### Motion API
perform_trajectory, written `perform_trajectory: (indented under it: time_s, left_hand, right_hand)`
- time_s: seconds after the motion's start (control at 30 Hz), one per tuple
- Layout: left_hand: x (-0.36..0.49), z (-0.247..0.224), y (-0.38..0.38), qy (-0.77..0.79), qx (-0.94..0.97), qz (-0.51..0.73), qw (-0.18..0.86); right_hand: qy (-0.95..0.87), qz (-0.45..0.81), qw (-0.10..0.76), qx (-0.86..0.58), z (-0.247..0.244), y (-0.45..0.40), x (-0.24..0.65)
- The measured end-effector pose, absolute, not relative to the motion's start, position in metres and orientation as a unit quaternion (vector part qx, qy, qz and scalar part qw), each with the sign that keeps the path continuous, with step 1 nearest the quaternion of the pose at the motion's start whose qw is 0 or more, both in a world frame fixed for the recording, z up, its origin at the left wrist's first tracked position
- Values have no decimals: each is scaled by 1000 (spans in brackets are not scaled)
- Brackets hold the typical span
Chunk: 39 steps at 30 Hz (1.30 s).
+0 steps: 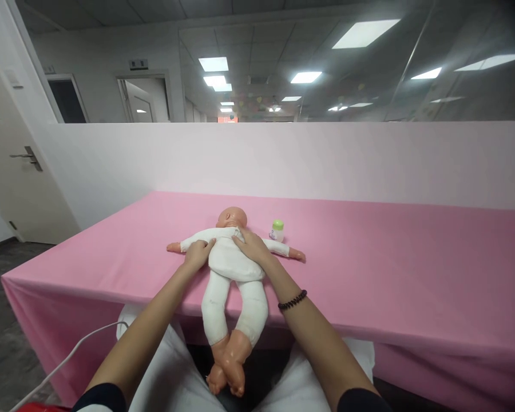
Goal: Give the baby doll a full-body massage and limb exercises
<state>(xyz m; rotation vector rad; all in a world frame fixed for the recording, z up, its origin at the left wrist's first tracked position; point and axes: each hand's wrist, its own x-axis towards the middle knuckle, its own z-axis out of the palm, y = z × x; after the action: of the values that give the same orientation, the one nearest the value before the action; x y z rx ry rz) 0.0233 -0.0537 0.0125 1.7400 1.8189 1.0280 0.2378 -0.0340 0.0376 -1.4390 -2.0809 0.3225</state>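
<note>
A baby doll (236, 260) with a white cloth body lies on the pink-covered table, its head toward the far side and its crossed feet hanging over the near edge. My left hand (198, 253) is at the left side of the doll's torso, below its outstretched arm, with the thumb on the cloth. On the upper right of the torso rests my right hand (252, 246), fingers reaching toward the doll's neck. A small jar (277, 230) with a green lid stands to the right of the doll's head.
The pink-covered table (390, 269) extends far to the right. Behind it rises a white partition (304, 160) with glass above. A door (21, 154) is at the left, and a white cable (72, 350) runs at the lower left.
</note>
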Motion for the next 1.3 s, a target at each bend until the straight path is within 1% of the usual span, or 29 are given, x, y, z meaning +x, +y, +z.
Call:
perform_trajectory:
  time_s: [0.1, 0.17, 0.23, 0.3, 0.4, 0.47, 0.57, 0.67, 0.8, 0.83, 0.93, 1.03, 1.2, 1.3]
  left_hand:
    - [27, 33, -56, 682, 656, 318, 64]
    - [33, 50, -53, 679, 655, 330, 13]
    - [39, 63, -46, 639, 676, 367, 20]
    - [45, 69, -37, 557, 726, 399, 64]
    - [50, 62, -26, 444, 800, 391, 102]
    - [49, 54, -22, 416, 819, 382, 101]
    - [44, 47, -25, 420, 817, 383, 103]
    - [38, 54, -43, 435, 819, 361, 94]
    - [38, 73, -99, 431, 848, 298, 82]
    - [40, 75, -116, 430, 852, 287, 83]
    - [47, 71, -158, 441, 853, 270, 64]
    - [53, 61, -179, 462, 850, 250, 30]
    - [60, 49, -181, 508, 827, 239, -16]
    - [65, 48, -177, 536, 822, 189, -42]
  right_hand:
    - [-797, 102, 298, -516, 40, -36, 239]
    - [-802, 86, 313, -502, 41, -35, 237]
    - [-807, 74, 330, -484, 40, -33, 236]
    - [-811, 70, 346, -467, 38, -30, 235]
    - [-815, 71, 368, -443, 35, -27, 237]
    - [-817, 76, 380, -427, 36, -27, 238]
    - [-819, 100, 385, -414, 43, -31, 240]
    - [-824, 150, 364, -407, 57, -43, 248]
    - [-844, 250, 305, -363, 70, -79, 267]
    - [-845, 253, 307, -358, 70, -92, 271]
    - [-843, 229, 328, -360, 64, -131, 279]
    - [-845, 182, 343, -368, 53, -156, 278]
    - [-842, 117, 352, -392, 41, -158, 266]
    - [-840, 100, 345, -407, 37, -151, 259]
